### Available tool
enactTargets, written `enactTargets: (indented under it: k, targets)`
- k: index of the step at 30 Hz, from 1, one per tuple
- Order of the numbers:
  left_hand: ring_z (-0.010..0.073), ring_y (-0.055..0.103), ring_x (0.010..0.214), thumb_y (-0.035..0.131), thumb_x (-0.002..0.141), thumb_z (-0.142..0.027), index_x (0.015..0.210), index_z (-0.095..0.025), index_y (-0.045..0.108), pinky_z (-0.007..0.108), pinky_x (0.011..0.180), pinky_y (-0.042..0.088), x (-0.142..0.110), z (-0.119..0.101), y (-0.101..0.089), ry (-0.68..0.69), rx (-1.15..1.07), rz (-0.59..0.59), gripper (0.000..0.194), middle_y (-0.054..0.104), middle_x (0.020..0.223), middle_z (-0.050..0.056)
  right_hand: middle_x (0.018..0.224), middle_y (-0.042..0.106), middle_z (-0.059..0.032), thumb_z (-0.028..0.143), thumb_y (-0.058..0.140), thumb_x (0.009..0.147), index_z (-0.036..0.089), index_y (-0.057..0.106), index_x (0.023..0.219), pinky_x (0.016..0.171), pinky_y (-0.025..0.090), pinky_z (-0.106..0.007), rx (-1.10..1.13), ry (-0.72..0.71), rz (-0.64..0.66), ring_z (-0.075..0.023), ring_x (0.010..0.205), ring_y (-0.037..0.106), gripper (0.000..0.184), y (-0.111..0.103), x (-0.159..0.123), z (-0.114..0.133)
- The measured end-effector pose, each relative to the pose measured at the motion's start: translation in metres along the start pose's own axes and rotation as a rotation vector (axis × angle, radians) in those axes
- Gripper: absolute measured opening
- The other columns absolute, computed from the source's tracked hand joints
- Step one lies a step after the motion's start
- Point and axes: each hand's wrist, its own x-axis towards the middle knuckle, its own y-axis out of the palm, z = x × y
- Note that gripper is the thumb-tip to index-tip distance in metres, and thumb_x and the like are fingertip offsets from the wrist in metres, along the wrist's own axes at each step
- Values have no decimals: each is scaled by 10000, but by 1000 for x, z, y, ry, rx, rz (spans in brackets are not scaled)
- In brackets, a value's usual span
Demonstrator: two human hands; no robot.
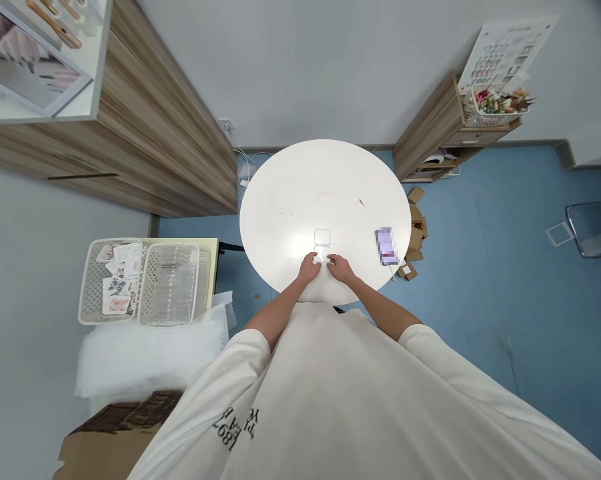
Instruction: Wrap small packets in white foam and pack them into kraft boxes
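- A small clear plastic case [323, 244] lies open on the round white desk [290, 193], near its 6 o'clock edge, lid half toward 12.
- The left hand [309, 268] pinches the case's near left corner, fingers closed on it.
- The right hand [339, 267] touches the near right corner; how firmly it grips I cannot tell.
- A phone [386, 245] lies at 3 o'clock from the case, well apart.
- Two white mesh baskets [145, 283] sit at 9 o'clock off the desk, one with cards, one with clear cases.
- Small cardboard boxes [416, 230] lie on the blue floor beyond the phone.
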Motion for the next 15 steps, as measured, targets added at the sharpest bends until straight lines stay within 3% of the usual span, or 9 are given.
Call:
enactTargets:
  k: [4,9,15]
  targets:
    - [285,485,1384,647,816,-168,1337,-205,548,395,1149,376,3,-2,-4,8,5,5,531,522,1489,127,1284,657,-101,216,528,925,183,619,1324,1040,476,-352,-23,-7,11,-214,1165,618,410,-4,2,5]
    - [284,532,1338,681,802,-201,1312,-203,563,390,1109,414,-10,-1,-9,-39,9,-28,523,548,1457,138,1294,657,-100,236,503,945,194,621,1312,1044,483,-375,-20,-13,4,-220,1165,626,388,-11,-9,2]
    - [281,566,1299,647,829,-192,1301,-208,578,385,1059,464,-37,1,-38,-41,-40,-182,477,537,1469,142,1376,591,-114,226,451,952,190,622,1284,1051,485,-365,6,-109,-75,-219,1224,601,375,-27,-15,4]
